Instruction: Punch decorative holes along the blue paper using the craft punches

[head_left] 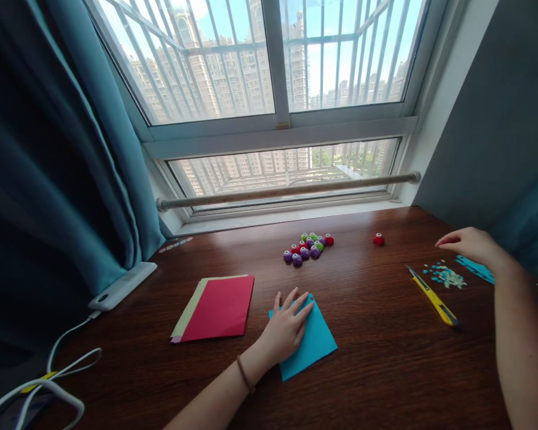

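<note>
My left hand [289, 327] lies flat on a square blue sheet of paper [316, 343], its fingers spread and pressing it to the table. A small dark mark shows near the sheet's top corner. Out at the right, my right hand [470, 246] hovers above the table with its fingers stretched to the left; I see nothing held in them. Below its fingertips lie small blue and pale paper scraps [446, 275], and cut blue paper strips [475, 269] are partly hidden by the wrist. A yellow utility knife [434, 298] rests left of the right forearm.
A stack of coloured paper [219, 307], red on top, lies left of my left hand. Several red, purple and green small round items [305, 252] cluster at the back; a single red one [378, 239] sits apart. A white power bank [123, 286] with a cable [72, 325] is at left.
</note>
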Demonstrator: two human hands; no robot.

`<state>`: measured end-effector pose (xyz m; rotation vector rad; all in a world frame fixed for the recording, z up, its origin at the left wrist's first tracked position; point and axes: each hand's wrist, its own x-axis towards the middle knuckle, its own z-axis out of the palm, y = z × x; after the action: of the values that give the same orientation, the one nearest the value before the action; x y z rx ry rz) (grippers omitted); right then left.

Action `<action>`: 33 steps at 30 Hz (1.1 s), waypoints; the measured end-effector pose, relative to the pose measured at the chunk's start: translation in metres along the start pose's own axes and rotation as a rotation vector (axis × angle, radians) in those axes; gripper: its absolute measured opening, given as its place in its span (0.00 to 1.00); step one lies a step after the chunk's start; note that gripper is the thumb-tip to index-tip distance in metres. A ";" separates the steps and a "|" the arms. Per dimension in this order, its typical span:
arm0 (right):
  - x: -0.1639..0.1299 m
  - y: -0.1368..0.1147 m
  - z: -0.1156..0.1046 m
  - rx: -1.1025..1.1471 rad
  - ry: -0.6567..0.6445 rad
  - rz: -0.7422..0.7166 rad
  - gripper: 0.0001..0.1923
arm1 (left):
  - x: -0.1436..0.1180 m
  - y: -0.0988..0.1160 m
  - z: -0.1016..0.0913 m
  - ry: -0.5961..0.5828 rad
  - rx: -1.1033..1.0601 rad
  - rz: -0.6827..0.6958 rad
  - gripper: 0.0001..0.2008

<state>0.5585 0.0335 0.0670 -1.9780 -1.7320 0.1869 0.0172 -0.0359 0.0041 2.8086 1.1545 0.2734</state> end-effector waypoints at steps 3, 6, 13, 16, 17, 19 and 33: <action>-0.004 -0.008 -0.008 -0.041 -0.005 0.086 0.05 | 0.000 0.000 0.000 -0.003 -0.003 0.004 0.26; -0.009 -0.029 -0.016 -0.046 0.024 0.069 0.04 | 0.000 0.001 -0.001 -0.011 -0.012 0.000 0.26; -0.036 -0.138 0.047 -0.037 0.107 -0.117 0.06 | 0.001 0.002 -0.006 -0.034 -0.055 0.009 0.23; -0.064 -0.191 0.113 0.035 -0.009 -0.291 0.08 | 0.002 0.003 -0.008 -0.032 -0.085 0.035 0.24; -0.071 -0.206 0.133 0.043 -0.043 -0.330 0.08 | 0.002 0.003 -0.009 -0.024 -0.095 0.047 0.25; -0.078 -0.228 0.163 0.051 -0.060 -0.363 0.12 | 0.001 0.005 -0.011 0.027 -0.104 0.031 0.25; -0.020 -0.279 0.215 -0.014 -0.001 -0.068 0.16 | 0.005 -0.002 -0.002 0.164 -0.146 -0.498 0.19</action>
<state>0.2165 0.0922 0.0030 -1.9255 -1.8027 0.1524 0.0188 -0.0313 0.0060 2.3104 1.7358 0.5220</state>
